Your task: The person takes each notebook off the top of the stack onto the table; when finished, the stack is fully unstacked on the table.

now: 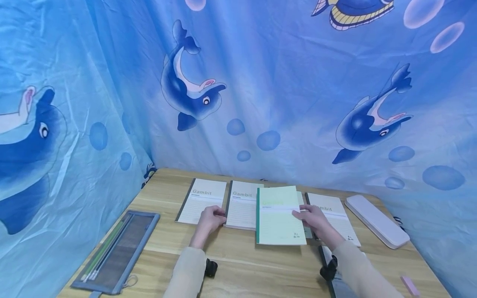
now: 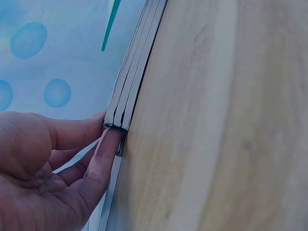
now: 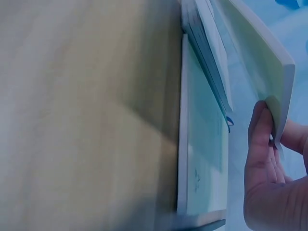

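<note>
My right hand [image 1: 314,218] pinches the right edge of a pale green notebook [image 1: 281,219] with a darker green spine, its thumb on the cover. In the right wrist view this notebook [image 3: 264,53] is raised and tilted over another green notebook [image 3: 207,139] lying on the table. My left hand [image 1: 211,218] is at the lower left corner of a stack of white dark-spined "Gambit" notebooks [image 1: 240,211]. The left wrist view shows thumb and index finger pinching the corner of this stack [image 2: 132,82]. The raised green notebook overlaps the stack's right side in the head view.
More white Gambit notebooks lie at left [image 1: 203,203] and right [image 1: 337,217]. A mesh pencil pouch [image 1: 136,236] with pencils is at far left. A pale pencil case [image 1: 376,221] lies at right, near a pink eraser-like block [image 1: 410,285]. A dark-edged notebook [image 1: 340,285] is under the right forearm.
</note>
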Demonstrator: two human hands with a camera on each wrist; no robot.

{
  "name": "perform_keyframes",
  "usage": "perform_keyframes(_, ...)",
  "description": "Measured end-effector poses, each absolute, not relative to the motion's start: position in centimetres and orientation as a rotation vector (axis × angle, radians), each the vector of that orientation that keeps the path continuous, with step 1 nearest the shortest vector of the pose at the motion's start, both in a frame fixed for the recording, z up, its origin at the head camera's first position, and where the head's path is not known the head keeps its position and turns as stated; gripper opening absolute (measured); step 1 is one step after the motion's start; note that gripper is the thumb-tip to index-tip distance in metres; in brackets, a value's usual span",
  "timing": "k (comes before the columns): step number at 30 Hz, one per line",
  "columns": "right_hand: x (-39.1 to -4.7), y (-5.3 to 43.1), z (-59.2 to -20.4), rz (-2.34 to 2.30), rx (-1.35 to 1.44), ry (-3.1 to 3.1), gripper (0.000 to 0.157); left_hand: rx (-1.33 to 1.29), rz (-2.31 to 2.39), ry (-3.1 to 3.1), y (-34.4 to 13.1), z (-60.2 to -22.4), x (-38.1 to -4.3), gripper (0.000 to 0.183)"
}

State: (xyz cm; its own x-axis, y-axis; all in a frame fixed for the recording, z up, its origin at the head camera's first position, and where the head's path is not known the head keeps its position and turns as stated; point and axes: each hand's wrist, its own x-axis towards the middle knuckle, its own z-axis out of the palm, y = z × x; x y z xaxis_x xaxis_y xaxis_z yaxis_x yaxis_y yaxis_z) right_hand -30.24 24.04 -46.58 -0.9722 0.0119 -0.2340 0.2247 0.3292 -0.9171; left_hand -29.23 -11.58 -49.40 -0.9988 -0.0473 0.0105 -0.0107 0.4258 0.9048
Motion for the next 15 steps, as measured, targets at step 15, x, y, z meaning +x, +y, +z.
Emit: perform_keyframes(15, -24.9, 26.2, -46.6, -1.688, 0.33, 2.393, 0.071, 0.05, -1.68, -2.607, -11.6, -49.4, -29.2, 0.023)
